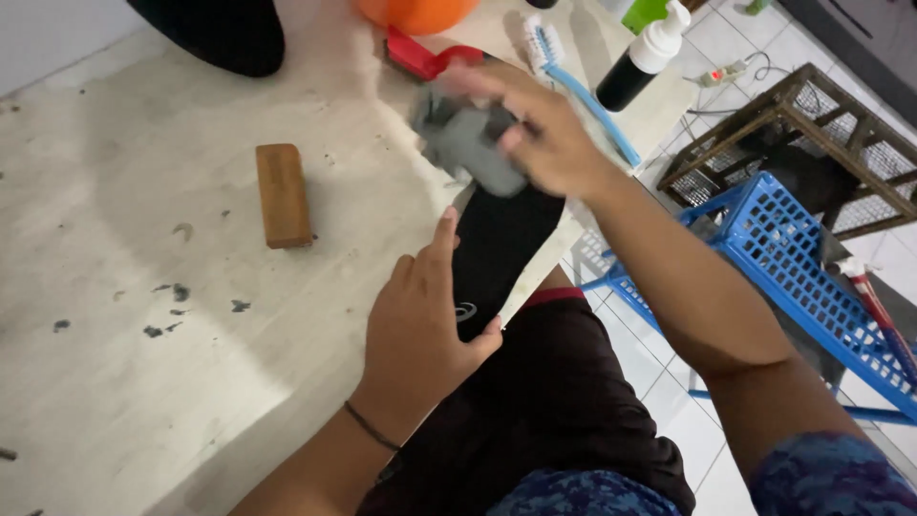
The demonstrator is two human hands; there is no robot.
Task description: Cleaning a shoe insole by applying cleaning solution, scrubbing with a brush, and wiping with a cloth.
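Head view, only one. Left hand [420, 320] is sitting in lower centre of frame, palm down, fingers loosely spread, pressing on the near end of a black insole [499, 244]; thumb is touching the insole's edge, index finger is pointing up along its left side. Not curled around it, just flat pinning it. Insole is lying at centre of frame, running diagonally from the left hand up toward the right hand, on the pale worn tabletop [143, 382], near end hanging at the table edge above the person's dark shorts.

Right hand [540, 129] is sitting in upper centre, blurred, fingers closed down over a grey cloth [468, 143] bunched on the far end of the insole. Cloth is touching the insole.

Wooden block [284, 195] is lying left of centre, well apart from both hands. Blue toothbrush [583, 86] is lying at the top, just right of the right hand. Red brush [430, 55] is peeking out above the cloth. Black pump bottle with white top [642, 59] is standing upper right. Blue plastic basket [793, 277] is sitting on the right on the tiled floor, a wire cage [802, 143] above it.
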